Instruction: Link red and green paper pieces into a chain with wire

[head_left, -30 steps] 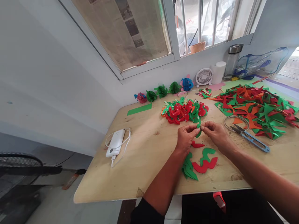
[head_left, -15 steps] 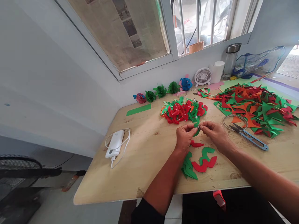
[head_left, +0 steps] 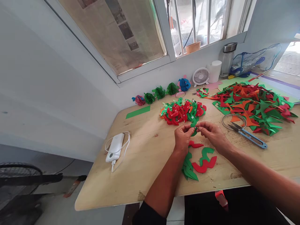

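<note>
Matt paper cutouts (head_left: pixel 204 166), wooden tabletop (head_left: pixel 140 159), metallic bottle cap (head_left: pixel 230 47)

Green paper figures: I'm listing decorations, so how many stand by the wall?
3: a green figure beside the pink figure, the middle green figure, and a green figure beside the blue figure.

Fingers of the left hand (head_left: pixel 183 137) hide the middle of a wavy green paper strip (head_left: pixel 194 121); what the right hand (head_left: pixel 212 132) pinches is too small to tell. A dark, round wire cage (head_left: pixel 20 170) is cut off at left. The newsprint on the window (head_left: pixel 110 34) is unreadably small.
</note>
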`<state>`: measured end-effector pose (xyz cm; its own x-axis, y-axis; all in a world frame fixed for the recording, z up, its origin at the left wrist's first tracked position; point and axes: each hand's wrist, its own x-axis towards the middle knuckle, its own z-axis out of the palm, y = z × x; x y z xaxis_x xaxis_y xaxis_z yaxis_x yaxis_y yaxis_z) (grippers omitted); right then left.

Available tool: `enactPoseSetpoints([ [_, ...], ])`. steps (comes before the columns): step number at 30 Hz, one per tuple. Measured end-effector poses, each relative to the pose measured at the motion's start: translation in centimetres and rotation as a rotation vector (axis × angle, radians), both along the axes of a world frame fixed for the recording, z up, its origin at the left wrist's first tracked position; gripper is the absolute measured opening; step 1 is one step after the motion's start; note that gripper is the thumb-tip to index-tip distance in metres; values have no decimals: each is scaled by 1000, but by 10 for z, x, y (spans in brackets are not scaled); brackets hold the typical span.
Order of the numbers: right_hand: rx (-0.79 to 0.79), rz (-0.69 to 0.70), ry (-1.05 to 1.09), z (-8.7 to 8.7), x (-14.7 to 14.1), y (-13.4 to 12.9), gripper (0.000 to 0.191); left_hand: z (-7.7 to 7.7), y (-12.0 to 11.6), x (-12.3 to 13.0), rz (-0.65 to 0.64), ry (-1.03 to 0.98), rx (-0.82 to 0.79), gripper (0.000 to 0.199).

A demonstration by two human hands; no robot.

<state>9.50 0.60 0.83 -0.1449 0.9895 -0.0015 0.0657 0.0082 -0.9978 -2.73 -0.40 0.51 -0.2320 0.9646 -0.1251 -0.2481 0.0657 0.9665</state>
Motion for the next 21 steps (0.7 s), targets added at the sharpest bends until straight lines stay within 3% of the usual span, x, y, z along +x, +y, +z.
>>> enactPoseSetpoints([
  [17,30,-134,71,2,2,1,23,5,-2,0,-23,-22,4,17],
  [21,-1,-71,13,2,2,1,21,5,-3,-1,-45,-16,20,19],
])
